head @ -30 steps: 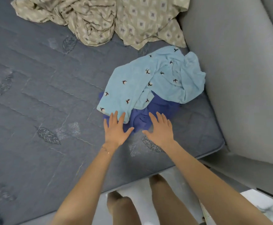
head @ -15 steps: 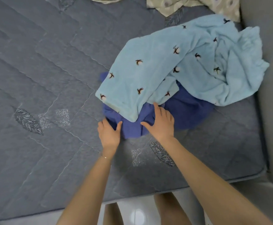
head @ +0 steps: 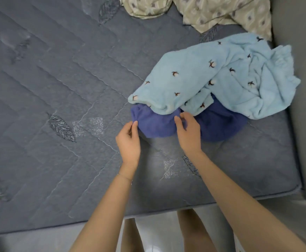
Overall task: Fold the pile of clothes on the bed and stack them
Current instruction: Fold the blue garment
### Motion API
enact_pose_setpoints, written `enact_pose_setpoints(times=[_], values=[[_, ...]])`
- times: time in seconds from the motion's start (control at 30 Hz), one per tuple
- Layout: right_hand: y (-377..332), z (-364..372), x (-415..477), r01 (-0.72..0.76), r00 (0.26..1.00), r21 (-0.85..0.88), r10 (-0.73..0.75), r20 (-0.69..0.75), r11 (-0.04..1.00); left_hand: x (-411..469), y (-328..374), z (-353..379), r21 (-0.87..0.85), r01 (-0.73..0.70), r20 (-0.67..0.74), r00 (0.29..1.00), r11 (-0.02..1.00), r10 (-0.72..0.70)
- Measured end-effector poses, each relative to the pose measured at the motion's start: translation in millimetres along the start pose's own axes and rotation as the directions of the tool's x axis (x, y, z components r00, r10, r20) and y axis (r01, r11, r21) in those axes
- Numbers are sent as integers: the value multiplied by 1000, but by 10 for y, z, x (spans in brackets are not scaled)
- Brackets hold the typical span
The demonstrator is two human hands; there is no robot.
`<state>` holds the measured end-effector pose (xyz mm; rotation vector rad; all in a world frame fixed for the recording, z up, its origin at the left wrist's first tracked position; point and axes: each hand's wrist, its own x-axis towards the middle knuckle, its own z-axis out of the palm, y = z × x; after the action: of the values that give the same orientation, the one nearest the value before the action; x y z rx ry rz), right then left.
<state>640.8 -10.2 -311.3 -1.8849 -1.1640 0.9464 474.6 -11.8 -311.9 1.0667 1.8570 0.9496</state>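
Folding barely begun on a bed (head: 57, 88).
My left hand (head: 128, 140) and right hand (head: 188, 135) each pinch the near edge of a dark blue cloth (head: 157, 126) lying under a light blue garment (head: 212, 82) at the bed's right side; nothing looks folded or stacked yet.

Change over the last second. The left hand (head: 128, 142), earlier flat with fingers spread, now pinches the dark blue garment (head: 155, 124) at its 9 o'clock edge between thumb and forefinger. The right hand (head: 188, 133), flat on the cloth half a second ago, has curled its fingers into the same garment at its 12 o'clock side. More dark blue cloth now shows from under the printed light blue garment (head: 185, 82), toward 7 o'clock.
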Motion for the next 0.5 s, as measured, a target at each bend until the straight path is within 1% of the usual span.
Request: enact_pose_setpoints(times=[0.07, 0.13, 0.2, 0.3, 0.43, 0.5], values=[[-299, 54, -163, -13, 1000, 69, 14, -18, 998, -15, 232, -234, -33, -42, -1, 999, 999, 42], [-645, 145, -316, 24, 998, 86, -19, -53, 996, -11, 455, -488, -45, -69, 12, 998, 997, 69], [-1031, 230, -437, 62, 994, 93, -53, -100, 994, 29, 669, -778, -76, -89, -4, 996, 993, 89], [-1578, 345, -633, 73, 988, 137, -53, -142, 988, 112, 944, -1304, -102, -155, -31, 988, 983, 152], [-2269, 456, -965, 66, 986, 242, -27, -163, 968, 131, 1279, -2106, -34, -290, 2, 957, 956, 290], [-2583, 498, -1126, 56, 986, 272, -9, -169, 961, 128, 1415, -2474, 5, -353, -10, 936, 936, 353]])
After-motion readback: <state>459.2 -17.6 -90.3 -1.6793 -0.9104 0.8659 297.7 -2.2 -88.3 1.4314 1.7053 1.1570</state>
